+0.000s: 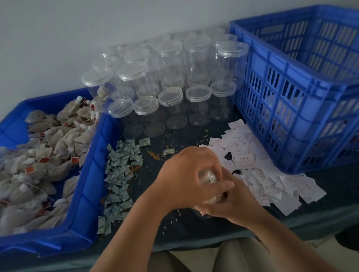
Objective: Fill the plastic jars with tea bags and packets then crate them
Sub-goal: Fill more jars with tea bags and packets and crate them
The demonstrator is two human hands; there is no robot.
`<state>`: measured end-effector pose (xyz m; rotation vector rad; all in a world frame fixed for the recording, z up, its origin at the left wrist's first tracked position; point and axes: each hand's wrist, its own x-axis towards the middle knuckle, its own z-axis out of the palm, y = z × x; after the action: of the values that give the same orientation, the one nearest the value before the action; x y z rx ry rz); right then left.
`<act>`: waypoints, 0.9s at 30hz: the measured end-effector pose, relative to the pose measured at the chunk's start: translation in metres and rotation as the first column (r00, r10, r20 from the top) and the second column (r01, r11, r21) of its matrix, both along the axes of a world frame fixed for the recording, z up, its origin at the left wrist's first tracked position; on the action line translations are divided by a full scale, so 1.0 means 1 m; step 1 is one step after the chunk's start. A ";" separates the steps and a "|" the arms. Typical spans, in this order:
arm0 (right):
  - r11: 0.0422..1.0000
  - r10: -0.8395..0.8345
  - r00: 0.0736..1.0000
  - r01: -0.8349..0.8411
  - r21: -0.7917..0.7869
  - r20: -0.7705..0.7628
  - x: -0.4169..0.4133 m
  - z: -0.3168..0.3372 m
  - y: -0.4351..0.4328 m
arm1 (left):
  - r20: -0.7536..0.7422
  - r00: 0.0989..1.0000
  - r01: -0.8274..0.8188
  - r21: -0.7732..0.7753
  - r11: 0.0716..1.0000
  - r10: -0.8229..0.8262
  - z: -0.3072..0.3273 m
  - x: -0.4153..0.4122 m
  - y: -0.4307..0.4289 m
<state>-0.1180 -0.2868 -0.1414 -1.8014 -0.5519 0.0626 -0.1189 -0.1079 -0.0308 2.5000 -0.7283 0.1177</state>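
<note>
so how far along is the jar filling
Early, it seems. Done: hard to tell, the blue crate shows only vague shapes through its slats. In hand: one jar, gripped by the left hand and right hand. Left: many empty lidded jars, the tea bags, green packets and white packets.
</note>
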 end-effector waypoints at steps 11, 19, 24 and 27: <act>0.998 -0.061 0.995 0.063 -0.028 0.080 -0.004 0.005 0.009 | -0.316 0.886 -0.325 0.099 0.940 0.340 0.011 -0.007 -0.002; 0.993 -0.022 0.999 0.017 -0.120 -0.038 0.001 0.003 0.000 | -0.001 0.948 -0.316 0.113 0.942 0.318 -0.001 0.000 -0.024; 0.987 -0.025 1.000 0.027 -0.159 0.017 -0.004 0.003 0.012 | 0.074 0.910 -0.406 -0.026 0.913 0.407 -0.010 -0.012 -0.025; 0.935 -0.110 0.984 0.150 -0.321 0.140 -0.006 0.000 0.019 | 0.153 0.811 -0.577 0.048 0.815 0.565 -0.021 -0.023 -0.044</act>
<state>-0.1244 -0.2677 -0.1410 -2.1780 -0.5279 -0.0479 -0.1415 -0.1515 -0.0516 2.7423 0.0061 0.4796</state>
